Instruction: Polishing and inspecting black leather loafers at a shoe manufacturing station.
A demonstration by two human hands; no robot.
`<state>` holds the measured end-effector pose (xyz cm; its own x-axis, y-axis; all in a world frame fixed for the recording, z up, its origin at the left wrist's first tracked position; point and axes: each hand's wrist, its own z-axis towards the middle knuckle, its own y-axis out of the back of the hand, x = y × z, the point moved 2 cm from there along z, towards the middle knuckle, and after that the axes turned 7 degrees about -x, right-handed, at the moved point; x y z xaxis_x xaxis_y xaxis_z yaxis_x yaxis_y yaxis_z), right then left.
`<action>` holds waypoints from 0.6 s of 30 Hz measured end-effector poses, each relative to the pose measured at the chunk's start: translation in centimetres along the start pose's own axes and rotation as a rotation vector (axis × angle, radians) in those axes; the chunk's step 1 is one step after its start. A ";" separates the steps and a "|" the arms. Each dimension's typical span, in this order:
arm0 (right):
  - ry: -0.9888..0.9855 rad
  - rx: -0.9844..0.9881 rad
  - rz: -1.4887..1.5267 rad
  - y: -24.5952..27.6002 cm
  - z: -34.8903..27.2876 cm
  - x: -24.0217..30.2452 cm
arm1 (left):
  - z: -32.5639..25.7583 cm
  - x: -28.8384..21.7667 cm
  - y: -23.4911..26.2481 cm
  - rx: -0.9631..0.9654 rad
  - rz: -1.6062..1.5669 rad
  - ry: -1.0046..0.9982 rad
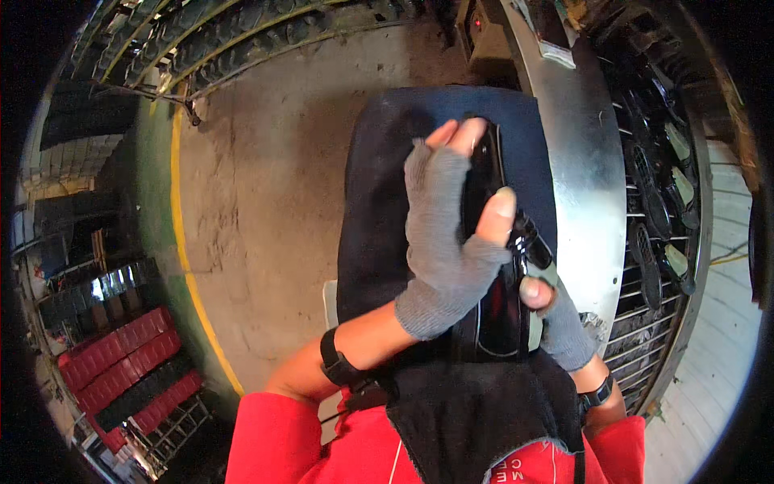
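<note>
A glossy black shoe (497, 319) lies lengthwise over my lap, above a dark blue cloth (377, 173). My left hand (443, 230), in a grey fingerless glove, is closed over its left side, with the fingertips at the far end and the thumb on top. My right hand (564, 327), gloved the same way, holds the shoe's right side. Only its thumb shows; the other fingers are hidden beneath. Black shiny parts and a pale greenish lining show between the hands, and I cannot tell whether a second shoe is there.
A metal worktop (587, 177) runs along my right. Beyond it stands a barred rack (645, 335) with several black shoes (645, 173). More racks of dark shoes (234, 60) stand at the far left. Stacked red pieces (121, 351) are at the left, past a yellow floor line (181, 242).
</note>
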<state>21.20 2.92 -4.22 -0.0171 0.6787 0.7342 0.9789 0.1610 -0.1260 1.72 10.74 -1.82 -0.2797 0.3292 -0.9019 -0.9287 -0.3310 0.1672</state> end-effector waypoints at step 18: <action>0.357 -0.180 0.461 -2.5 14.1 1.8 | -2.4 9.5 -1.4 0.235 -0.512 0.771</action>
<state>15.85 13.82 -11.94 0.4557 0.3626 0.8129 0.8887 -0.2372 -0.3924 0.95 12.25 -11.60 0.3336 -0.3167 -0.8879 -0.9426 -0.0948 -0.3203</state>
